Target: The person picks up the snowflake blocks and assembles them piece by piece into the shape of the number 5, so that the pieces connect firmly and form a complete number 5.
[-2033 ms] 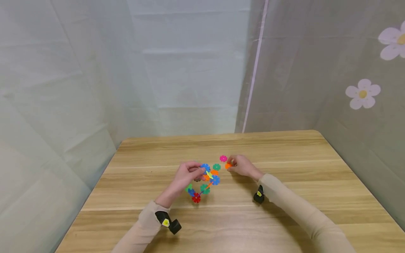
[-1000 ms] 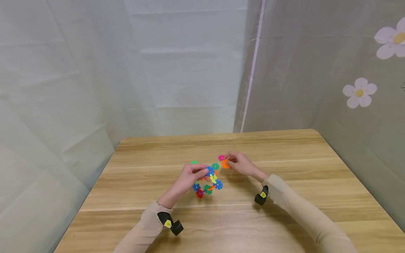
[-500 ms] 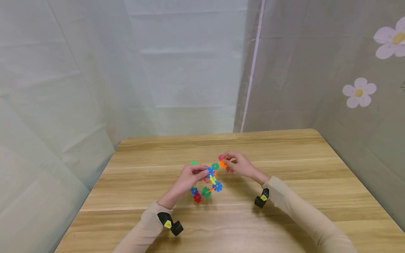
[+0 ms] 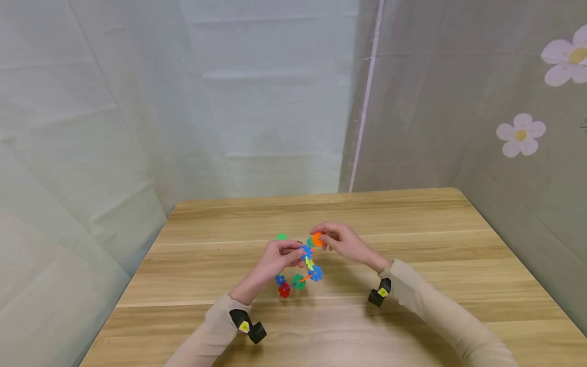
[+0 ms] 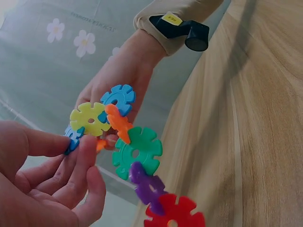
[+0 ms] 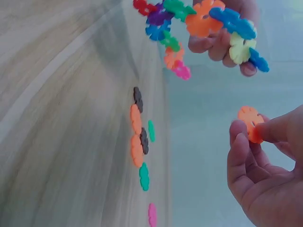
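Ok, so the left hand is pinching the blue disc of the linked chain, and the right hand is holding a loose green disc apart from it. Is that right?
Not quite: the loose disc in the right hand is orange, as the right wrist view shows. The left hand does pinch the blue disc of the linked chain.

Central gap: narrow; an orange disc [image 6: 246, 118] pinched by the right hand [image 4: 346, 244] juts toward the left hand [image 4: 274, 259].
Below that left hand: a dangling chain of linked discs [image 5: 147, 150] bars the way.
Nearer tabletop [image 4: 321, 326]: bare wood between the sleeves [image 4: 445, 311], room to pass.
Far side: a cloth wall [image 4: 284, 127] stands behind.
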{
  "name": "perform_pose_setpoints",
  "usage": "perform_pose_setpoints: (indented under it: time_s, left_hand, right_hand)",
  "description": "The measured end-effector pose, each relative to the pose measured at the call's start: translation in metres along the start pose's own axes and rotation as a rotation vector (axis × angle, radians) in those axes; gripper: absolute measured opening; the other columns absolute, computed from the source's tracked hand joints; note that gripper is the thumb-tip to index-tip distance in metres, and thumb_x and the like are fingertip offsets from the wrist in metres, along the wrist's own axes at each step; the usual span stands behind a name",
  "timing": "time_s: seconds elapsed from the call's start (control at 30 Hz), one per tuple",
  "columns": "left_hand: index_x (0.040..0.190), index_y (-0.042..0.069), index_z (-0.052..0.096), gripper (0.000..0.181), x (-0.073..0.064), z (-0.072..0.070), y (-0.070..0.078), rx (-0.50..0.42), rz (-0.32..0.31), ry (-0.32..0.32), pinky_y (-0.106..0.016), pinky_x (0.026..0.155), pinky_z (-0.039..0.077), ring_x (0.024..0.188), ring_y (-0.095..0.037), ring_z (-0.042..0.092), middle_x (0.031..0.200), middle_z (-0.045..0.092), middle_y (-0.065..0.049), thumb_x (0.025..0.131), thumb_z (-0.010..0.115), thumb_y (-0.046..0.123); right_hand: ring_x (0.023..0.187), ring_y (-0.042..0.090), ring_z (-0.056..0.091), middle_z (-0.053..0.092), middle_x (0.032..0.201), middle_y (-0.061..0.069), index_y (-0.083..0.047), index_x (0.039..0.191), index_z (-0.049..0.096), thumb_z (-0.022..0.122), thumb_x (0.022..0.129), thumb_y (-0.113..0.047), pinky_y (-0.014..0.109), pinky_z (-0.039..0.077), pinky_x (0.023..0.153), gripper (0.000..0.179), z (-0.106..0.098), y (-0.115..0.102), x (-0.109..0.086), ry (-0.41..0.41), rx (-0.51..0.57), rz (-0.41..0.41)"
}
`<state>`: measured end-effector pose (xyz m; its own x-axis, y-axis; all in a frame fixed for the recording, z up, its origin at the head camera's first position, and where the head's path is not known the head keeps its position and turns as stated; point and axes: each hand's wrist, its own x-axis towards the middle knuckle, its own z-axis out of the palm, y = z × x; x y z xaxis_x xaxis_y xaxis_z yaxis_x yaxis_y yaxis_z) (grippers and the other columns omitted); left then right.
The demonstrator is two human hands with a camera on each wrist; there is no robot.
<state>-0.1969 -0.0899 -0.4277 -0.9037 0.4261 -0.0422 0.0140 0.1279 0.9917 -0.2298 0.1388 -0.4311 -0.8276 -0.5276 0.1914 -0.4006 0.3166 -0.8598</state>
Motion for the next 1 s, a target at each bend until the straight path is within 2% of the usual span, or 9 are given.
perform_pose_setpoints:
  time_s: [0.13,0.3,0.4,0.57,0.73,0.87,1.0]
  left_hand:
    - [0.119,-0.013,0.059,0.032,-0.001,0.0,0.001,-0.008,-0.001,-0.01,-0.047,0.085,0.056,0.073,-0.008,0.07,0.093,0.073,-0.012,0.097,0.057,0.011]
    - [0.118,-0.012,0.06,0.031,-0.003,0.001,0.002,-0.014,0.0,-0.013,-0.042,0.082,0.058,0.076,-0.01,0.071,0.097,0.072,-0.015,0.097,0.057,0.011]
    - [0.118,-0.012,0.06,0.032,-0.003,0.001,0.001,-0.015,0.009,-0.018,-0.043,0.082,0.058,0.077,-0.012,0.071,0.097,0.072,-0.016,0.097,0.057,0.011]
    - [0.117,-0.012,0.061,0.032,-0.003,0.002,0.0,-0.006,0.001,-0.011,-0.045,0.083,0.057,0.077,-0.013,0.071,0.097,0.072,-0.016,0.097,0.058,0.013]
    - [0.117,-0.013,0.061,0.031,-0.003,0.003,0.0,0.009,-0.003,-0.002,-0.037,0.079,0.059,0.077,-0.013,0.072,0.096,0.072,-0.017,0.096,0.059,0.011]
    - [0.117,-0.013,0.06,0.032,-0.003,0.003,0.001,0.012,0.005,-0.008,-0.036,0.079,0.059,0.078,-0.016,0.072,0.098,0.072,-0.018,0.096,0.059,0.01]
    - [0.116,-0.014,0.061,0.031,-0.003,0.003,0.002,0.01,0.014,-0.012,-0.038,0.079,0.059,0.079,-0.017,0.073,0.097,0.072,-0.02,0.096,0.059,0.011]
  right_hand:
    - [0.077,0.037,0.06,0.067,0.103,0.01,-0.008,0.124,0.062,0.05,0.101,-0.012,0.037,0.053,0.065,0.026,0.002,-0.007,-0.001,0.01,0.002,-0.028]
    - [0.073,0.016,0.06,0.067,0.103,0.011,-0.008,0.123,0.063,0.049,0.101,-0.01,0.025,0.051,0.063,0.026,0.004,-0.015,-0.003,0.014,0.012,-0.049]
    - [0.075,0.011,0.06,0.067,0.108,0.013,-0.008,0.122,0.064,0.049,0.1,-0.006,0.024,0.051,0.064,0.026,0.005,-0.018,-0.004,0.011,0.015,-0.061]
    - [0.076,0.01,0.058,0.066,0.115,0.015,-0.006,0.12,0.065,0.049,0.099,-0.003,0.026,0.05,0.063,0.027,0.006,-0.021,-0.005,0.01,-0.003,-0.087]
    - [0.077,0.016,0.054,0.067,0.109,0.014,-0.007,0.116,0.068,0.049,0.099,-0.001,0.026,0.047,0.061,0.026,0.006,-0.022,-0.005,0.01,-0.039,-0.141]
    - [0.082,0.022,0.057,0.068,0.103,0.007,-0.009,0.112,0.071,0.053,0.097,0.0,0.024,0.047,0.066,0.026,0.005,-0.024,-0.005,0.006,-0.101,-0.211]
    - [0.084,0.019,0.063,0.07,0.104,0.004,-0.011,0.112,0.07,0.057,0.096,-0.005,0.025,0.051,0.069,0.021,0.003,-0.027,-0.005,0.021,-0.133,-0.202]
